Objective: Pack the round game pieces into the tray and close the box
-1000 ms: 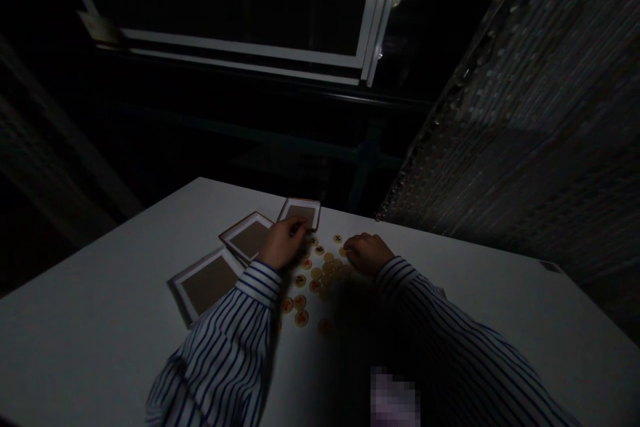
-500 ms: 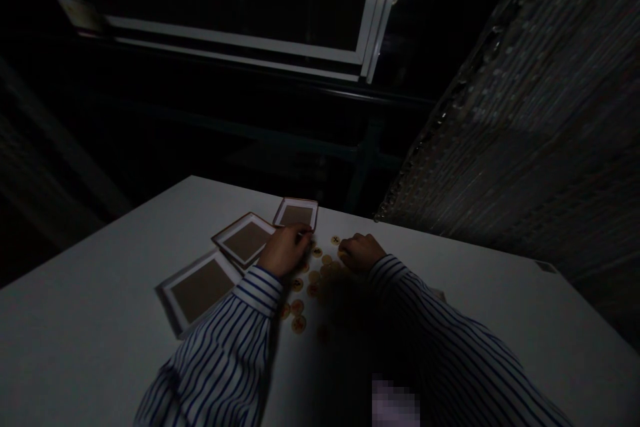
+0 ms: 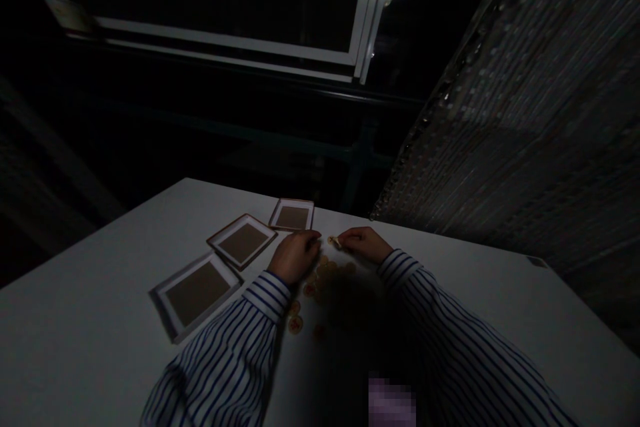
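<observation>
- Tilted xiangqi piece (image 3: 338, 243), a thin pale disc: pinched in the right hand's (image 3: 367, 244) fingertips.
- Round loose pieces (image 3: 295, 325), some red-marked: on the smooth white table (image 3: 90, 293), between the forearms.
- Left hand (image 3: 294, 256): fingers curled; cannot tell whether gripping anything.
- Beside it: shallow rectangular trays (image 3: 244, 243), brown-floored.

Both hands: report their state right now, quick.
Left hand: curled; whether it holds anything cannot be told.
Right hand: closed, fingers pinching a tilted round piece.
</observation>
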A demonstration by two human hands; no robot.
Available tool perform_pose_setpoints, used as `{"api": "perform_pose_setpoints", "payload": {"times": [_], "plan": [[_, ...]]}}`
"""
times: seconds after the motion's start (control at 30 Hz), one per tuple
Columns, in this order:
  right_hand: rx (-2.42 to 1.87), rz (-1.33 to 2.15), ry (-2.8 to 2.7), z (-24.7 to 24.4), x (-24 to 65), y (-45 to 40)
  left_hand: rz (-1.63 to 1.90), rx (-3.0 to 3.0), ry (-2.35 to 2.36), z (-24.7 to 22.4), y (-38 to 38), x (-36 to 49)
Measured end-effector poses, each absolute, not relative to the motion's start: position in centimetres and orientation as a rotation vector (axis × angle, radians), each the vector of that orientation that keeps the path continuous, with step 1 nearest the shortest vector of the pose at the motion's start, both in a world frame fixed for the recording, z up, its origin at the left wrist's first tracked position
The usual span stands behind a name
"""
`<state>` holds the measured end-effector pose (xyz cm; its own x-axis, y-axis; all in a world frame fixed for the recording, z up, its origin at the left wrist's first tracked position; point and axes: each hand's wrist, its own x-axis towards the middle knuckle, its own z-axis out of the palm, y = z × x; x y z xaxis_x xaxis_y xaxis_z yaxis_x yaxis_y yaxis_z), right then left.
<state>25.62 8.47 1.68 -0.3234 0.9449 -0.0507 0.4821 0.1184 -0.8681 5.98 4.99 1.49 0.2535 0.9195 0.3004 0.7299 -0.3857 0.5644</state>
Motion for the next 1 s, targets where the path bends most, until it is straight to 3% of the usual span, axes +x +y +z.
{"api": "perform_pose_setpoints", "payload": {"times": [1.0], "plan": [[-1.209, 1.307, -1.675, 2.2, 24.4, 7.5, 1.071, 2.025, 1.257, 1.8, 4.5, 7.5]]}}
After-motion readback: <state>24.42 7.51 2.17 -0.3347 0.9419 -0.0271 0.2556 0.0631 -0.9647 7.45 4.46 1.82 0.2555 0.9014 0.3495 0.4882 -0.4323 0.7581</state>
